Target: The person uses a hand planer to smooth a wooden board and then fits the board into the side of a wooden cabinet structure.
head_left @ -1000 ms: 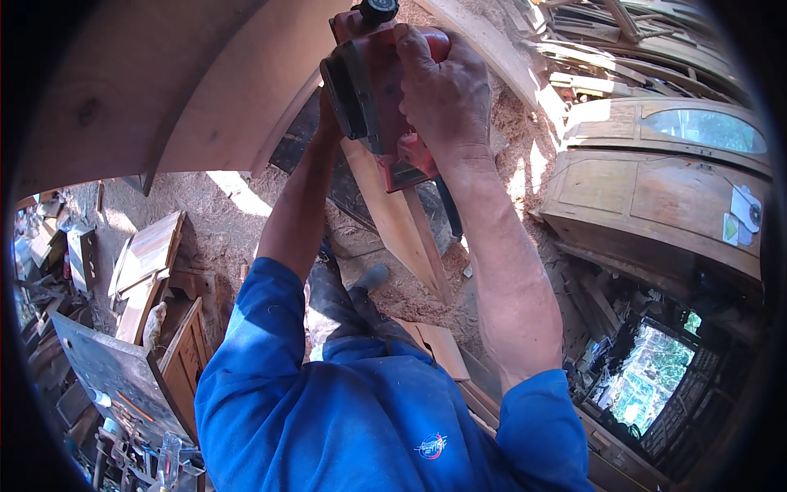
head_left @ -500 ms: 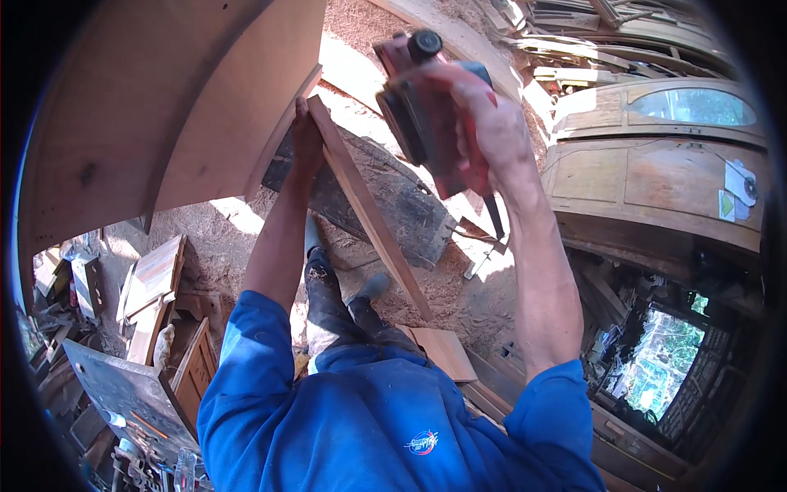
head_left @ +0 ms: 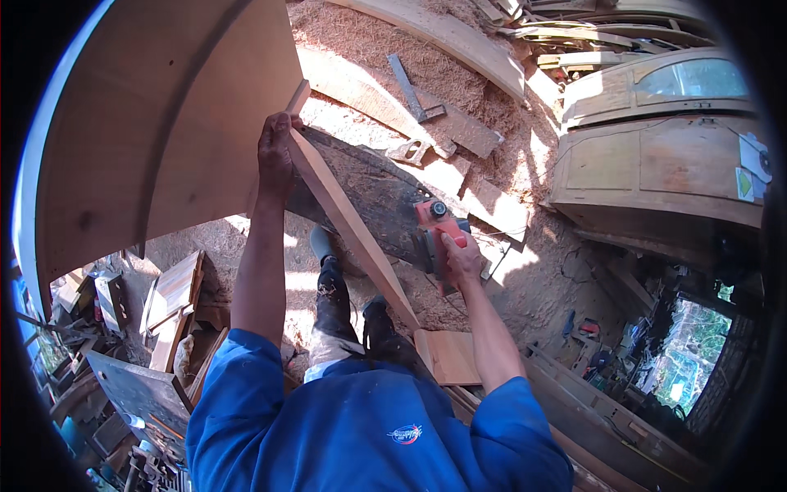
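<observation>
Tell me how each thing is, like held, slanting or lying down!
Plank: slanting, one end held
Left hand: closed on the plank
Red planer: held; on or off, can't tell
Right hand: closed on the red planer
Handsaw: lying down
L-shaped piece: lying down

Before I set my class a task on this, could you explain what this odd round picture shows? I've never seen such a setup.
There is no robot: a person works bare-handed. A wide fisheye camera worn on the head looks down, so straight edges bend. The left hand holds the upper end of a long wooden piece; the right hand holds a red power tool, perhaps a planer. Below lies a dark board, and a handsaw lies beyond it among shavings.
</observation>
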Motion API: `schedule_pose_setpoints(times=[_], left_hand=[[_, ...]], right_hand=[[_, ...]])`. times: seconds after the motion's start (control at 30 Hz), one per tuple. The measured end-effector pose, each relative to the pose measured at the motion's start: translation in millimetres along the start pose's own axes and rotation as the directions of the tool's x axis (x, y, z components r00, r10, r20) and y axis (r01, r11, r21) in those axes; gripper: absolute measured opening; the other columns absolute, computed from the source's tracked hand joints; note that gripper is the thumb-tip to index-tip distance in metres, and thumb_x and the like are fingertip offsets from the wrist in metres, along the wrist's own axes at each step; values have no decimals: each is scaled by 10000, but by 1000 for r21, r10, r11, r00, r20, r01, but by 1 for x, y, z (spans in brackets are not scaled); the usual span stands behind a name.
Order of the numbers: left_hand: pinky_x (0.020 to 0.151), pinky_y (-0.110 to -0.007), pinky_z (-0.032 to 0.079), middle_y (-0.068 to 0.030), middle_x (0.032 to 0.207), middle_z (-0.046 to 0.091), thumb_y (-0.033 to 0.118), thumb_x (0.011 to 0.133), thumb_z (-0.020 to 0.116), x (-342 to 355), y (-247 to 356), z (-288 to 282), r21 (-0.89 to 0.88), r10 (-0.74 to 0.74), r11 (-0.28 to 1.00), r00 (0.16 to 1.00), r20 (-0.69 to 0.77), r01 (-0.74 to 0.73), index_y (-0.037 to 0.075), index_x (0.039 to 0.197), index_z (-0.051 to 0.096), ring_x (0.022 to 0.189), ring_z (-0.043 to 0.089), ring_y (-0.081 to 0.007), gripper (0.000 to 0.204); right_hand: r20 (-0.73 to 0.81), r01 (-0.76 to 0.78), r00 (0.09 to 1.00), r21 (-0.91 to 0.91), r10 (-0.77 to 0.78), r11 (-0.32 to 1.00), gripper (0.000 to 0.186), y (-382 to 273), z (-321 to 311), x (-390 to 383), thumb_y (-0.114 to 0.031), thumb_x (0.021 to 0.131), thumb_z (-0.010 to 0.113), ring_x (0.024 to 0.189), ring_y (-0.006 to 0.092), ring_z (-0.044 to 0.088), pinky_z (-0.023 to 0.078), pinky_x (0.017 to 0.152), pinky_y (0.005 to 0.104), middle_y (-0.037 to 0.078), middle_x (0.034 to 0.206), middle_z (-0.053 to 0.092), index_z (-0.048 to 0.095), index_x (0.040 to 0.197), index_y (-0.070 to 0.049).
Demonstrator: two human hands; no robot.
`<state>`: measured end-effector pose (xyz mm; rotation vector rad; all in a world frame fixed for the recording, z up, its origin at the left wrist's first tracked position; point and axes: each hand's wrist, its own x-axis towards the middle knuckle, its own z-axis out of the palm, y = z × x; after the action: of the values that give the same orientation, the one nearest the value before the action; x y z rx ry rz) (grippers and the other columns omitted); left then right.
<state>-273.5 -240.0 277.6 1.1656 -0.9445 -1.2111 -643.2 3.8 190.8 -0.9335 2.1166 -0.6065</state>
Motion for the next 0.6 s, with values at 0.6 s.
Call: schedule_pose_setpoints(times=[0.6], left_hand=[[895,-336,466,-84,906,670,432,1106,273,3,11,-1,273,2,962,997,-74,19,22,915,648,895,612,-190,588]], right_hand=[[-189,102,980,219,-60,971,402,80,93,33,-211,867,734,611,120,565,492,549,292,21,876,544,612,1215,-52]])
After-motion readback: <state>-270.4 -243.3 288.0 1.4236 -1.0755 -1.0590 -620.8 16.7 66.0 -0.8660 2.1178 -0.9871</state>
